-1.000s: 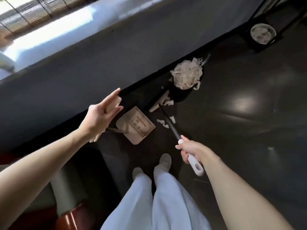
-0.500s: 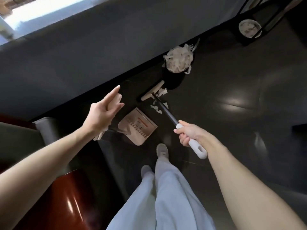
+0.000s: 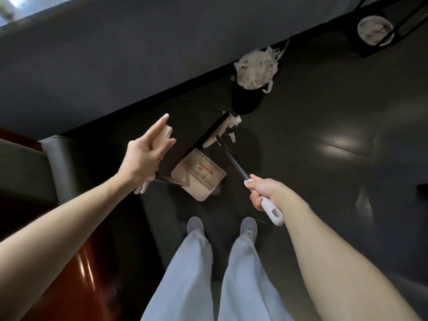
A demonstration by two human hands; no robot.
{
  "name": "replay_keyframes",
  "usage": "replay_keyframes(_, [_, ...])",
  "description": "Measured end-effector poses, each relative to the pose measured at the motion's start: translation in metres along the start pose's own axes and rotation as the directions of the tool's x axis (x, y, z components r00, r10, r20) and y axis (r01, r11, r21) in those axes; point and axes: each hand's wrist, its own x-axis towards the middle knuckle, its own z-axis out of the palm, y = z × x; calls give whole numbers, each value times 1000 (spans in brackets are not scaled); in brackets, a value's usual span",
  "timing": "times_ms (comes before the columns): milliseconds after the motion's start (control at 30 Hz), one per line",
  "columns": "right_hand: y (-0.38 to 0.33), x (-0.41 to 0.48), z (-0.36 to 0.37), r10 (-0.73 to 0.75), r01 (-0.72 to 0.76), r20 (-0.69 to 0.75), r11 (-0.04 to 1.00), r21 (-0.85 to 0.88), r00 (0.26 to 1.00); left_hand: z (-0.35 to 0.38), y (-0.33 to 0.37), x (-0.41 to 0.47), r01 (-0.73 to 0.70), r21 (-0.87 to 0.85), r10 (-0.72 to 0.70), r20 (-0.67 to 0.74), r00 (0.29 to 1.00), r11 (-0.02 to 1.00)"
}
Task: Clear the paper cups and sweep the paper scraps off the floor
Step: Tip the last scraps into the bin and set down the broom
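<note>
Sweeping step: scraps are not in the dustpan yet.
Your right hand (image 3: pixel 264 193) is wrapped tight round the broom (image 3: pixel 216 132) grip. Your left hand (image 3: pixel 143 156) holds the dustpan (image 3: pixel 199 174) handle, forefinger and thumb stretched out, other fingers hidden. Scraps (image 3: pixel 232 136) lie well ahead of your right fingers, by the broom head, just short of the bin (image 3: pixel 247 98). Next, probably: drag them back into the pan, with its edge flat on the floor.
</note>
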Motion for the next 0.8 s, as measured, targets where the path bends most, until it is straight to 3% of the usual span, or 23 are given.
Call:
replay_keyframes(167, [33,-21,-62,-4,0,-52,996,-84,999,26,12,-13,1,-9,-1,7,1000,1000])
replay_keyframes(367, [57,-60,-114,-173,168,13,935,-312,985,50,29,-24,-23,9,23,25,999,1000])
replay_keyframes(433, [46,-73,-118,-253,219,-3,842,-493,967,55,32,-31,-19,27,19,27,999,999])
replay_keyframes(533, [15,-92,-114,-380,234,-26,620,-749,925,61,35,-42,-16,25,15,19,1000,1000])
replay_keyframes(733, [-34,-103,-106,-562,-64,-137,148,-987,816,74,40,-54,-7,7,7,-17,1000,1000])
replay_keyframes(800, [-42,-95,-112,-615,-140,-153,69,-988,773,78,40,-58,5,0,-5,-29,1000,1000])
